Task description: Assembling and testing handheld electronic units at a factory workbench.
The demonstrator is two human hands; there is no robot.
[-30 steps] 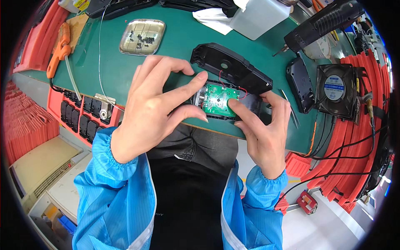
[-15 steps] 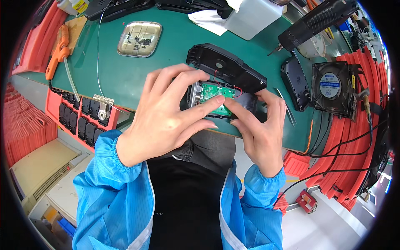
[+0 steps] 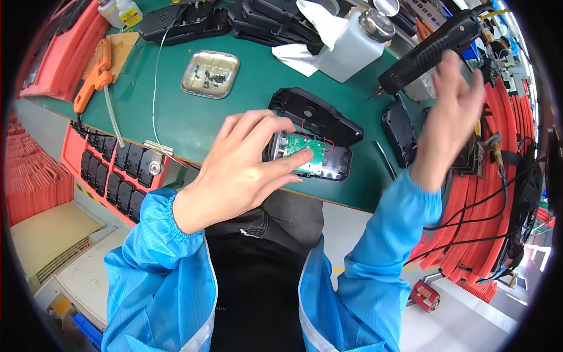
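My left hand [image 3: 240,170] holds a black plastic housing [image 3: 339,164] on the green mat, its index fingertip pressing on the green circuit board [image 3: 298,142] inside. The thumb lies along the near side. Just beyond leans the matching black cover [image 3: 328,120], joined to the board by thin red wires. My right hand [image 3: 448,117] is raised at the right, blurred, with fingers apart and nothing visible in it. Close to its fingers is a black electric screwdriver [image 3: 419,61], its bit pointing down to the left; whether they touch it I cannot tell.
A shallow metal tray [image 3: 226,64] holds small black parts. An orange glue gun [image 3: 97,82] lies at left. Tweezers [image 3: 385,159] and another black housing [image 3: 400,132] lie at right. Behind stand a white dispenser bottle [image 3: 349,53] and stacked black housings [image 3: 272,20].
My right hand has left the housing and risen to the right, toward the screwdriver. My left hand stays on the housing and board. The whole view has shifted slightly.
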